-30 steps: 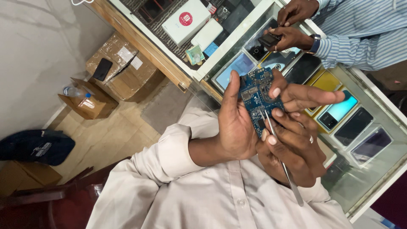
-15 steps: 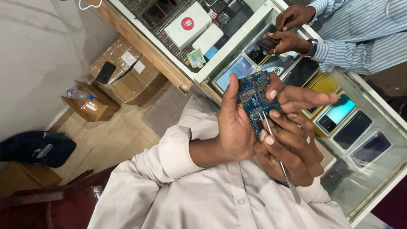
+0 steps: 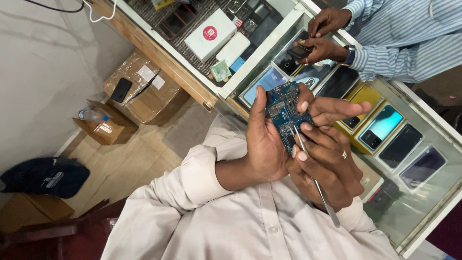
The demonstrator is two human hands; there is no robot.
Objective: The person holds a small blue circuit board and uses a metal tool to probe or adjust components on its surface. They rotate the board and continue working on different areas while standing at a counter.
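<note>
Beyond the hands lies the glass counter (image 3: 433,159), and under its top, just past the fingertips, sit about eight phones (image 3: 380,126) in a slanting row, two of them on yellow trays. Further along it a white box (image 3: 210,33) lies flat, and another person in a striped sleeve (image 3: 409,43) holds a small dark device (image 3: 299,51) in two hands of their own. Down on the floor to the far side of the left wrist stand two cardboard boxes (image 3: 144,91), the smaller one holding a plastic bottle (image 3: 92,114), and a dark bag (image 3: 45,175) lies nearer the wall. The left hand (image 3: 264,144) is curled half shut around one blue circuit board (image 3: 286,113), thumb upright along its near edge and fingers behind it; the board is held up between both hands, above the white shirt and in front of the counter edge. Its long axis runs from the palms up towards the counter, face turned to the camera, crowded with small silver shields and dark chips. The right hand (image 3: 327,159) is closed around one pair of metal tweezers (image 3: 315,180), whose tip touches the lower part of the board while the handle slants down past the wrist; the index finger stretches out flat behind the board.
</note>
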